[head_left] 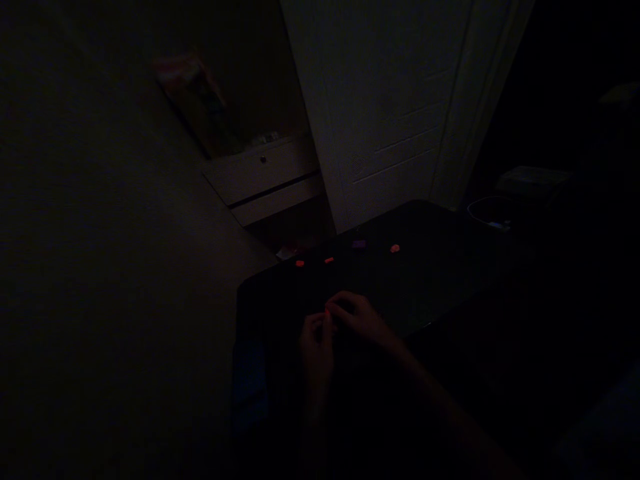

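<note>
The scene is very dark. My left hand [317,343] and my right hand [357,315] meet above the near part of a dark table [425,280]. Fingertips of both hands pinch a small red-orange piece [327,310], mostly covered by the fingers, so its kind is not clear. Beyond them on the tabletop lie a small orange-red lump [299,263], a short orange-red bar [329,260], a purple block [359,245] and a pinkish-orange lump [395,249]. None of these touches my hands.
A pale door [390,120] stands behind the table, with a drawer unit [273,170] to its left. A wall [125,267] runs along the left side. A white cable [480,202] loops at the far right, and a dark blue object [250,383] lies at the lower left.
</note>
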`<state>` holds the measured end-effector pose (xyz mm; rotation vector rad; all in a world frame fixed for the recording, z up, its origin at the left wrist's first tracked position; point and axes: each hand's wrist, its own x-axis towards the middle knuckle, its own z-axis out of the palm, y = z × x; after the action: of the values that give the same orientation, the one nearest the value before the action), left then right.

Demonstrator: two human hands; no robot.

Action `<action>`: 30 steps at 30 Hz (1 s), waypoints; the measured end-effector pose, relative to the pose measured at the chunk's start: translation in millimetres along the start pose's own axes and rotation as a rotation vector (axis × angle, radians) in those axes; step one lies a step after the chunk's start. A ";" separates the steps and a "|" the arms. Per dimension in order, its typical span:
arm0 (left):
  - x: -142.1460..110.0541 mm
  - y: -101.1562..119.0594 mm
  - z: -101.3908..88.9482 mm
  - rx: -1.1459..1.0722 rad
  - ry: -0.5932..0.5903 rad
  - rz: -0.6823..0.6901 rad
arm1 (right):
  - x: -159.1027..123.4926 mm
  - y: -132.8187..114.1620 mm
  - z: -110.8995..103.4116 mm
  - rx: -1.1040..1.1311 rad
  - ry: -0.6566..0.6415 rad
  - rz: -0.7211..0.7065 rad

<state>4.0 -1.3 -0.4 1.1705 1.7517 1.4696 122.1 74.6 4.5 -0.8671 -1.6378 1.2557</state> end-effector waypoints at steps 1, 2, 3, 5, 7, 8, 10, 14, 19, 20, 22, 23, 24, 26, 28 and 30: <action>-0.1 0.2 -0.2 -0.001 0.000 -0.001 | 0.1 0.2 0.1 0.002 -0.001 0.000; -0.2 0.4 -0.3 -0.002 -0.001 -0.001 | 0.1 0.6 0.1 0.003 -0.002 0.000; -0.2 0.5 -0.5 -0.001 -0.003 0.000 | 0.1 0.9 0.1 0.004 -0.003 -0.002; 0.0 1.0 -0.6 0.011 -0.005 0.007 | 0.2 1.7 -0.1 0.003 -0.005 -0.004; 0.2 1.4 -0.6 0.029 -0.006 0.010 | 0.2 2.3 -0.4 0.000 -0.006 -0.008; 0.3 1.5 -0.6 0.035 -0.008 0.011 | 0.3 2.6 -0.4 -0.004 -0.004 -0.008; 0.4 1.4 -0.8 0.045 -0.011 0.012 | 0.4 2.9 -0.3 -0.014 0.000 -0.005; 0.4 0.6 -1.5 0.065 -0.025 0.014 | 0.6 2.9 0.6 -0.011 0.003 -0.009; 0.5 1.8 -1.6 0.085 -0.020 0.028 | 0.6 3.4 0.9 0.001 0.003 -0.015; 0.5 2.2 -1.6 0.085 -0.021 0.031 | 0.7 3.9 0.7 -0.003 0.002 -0.016; 0.4 2.7 -1.7 0.083 -0.028 0.040 | 1.0 5.1 0.6 -0.011 0.001 -0.016; 0.3 2.8 -1.7 0.084 -0.031 0.045 | 1.0 5.5 0.6 -0.014 0.003 -0.017; 0.2 2.7 -1.8 0.087 -0.031 0.047 | 1.0 5.8 0.6 -0.014 0.006 -0.018; 0.0 2.1 -2.2 0.101 -0.034 0.046 | 0.8 5.2 0.7 -0.014 0.006 -0.011; -0.2 1.0 -2.6 0.118 -0.039 0.044 | 0.3 3.2 0.6 -0.012 0.004 0.000; -0.2 -0.3 -3.1 0.130 -0.042 0.050 | -0.1 0.7 0.3 -0.012 0.001 0.003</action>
<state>1.3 -3.0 0.0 1.3110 1.8239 1.3662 121.9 74.6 3.8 -0.8778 -1.6453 1.2483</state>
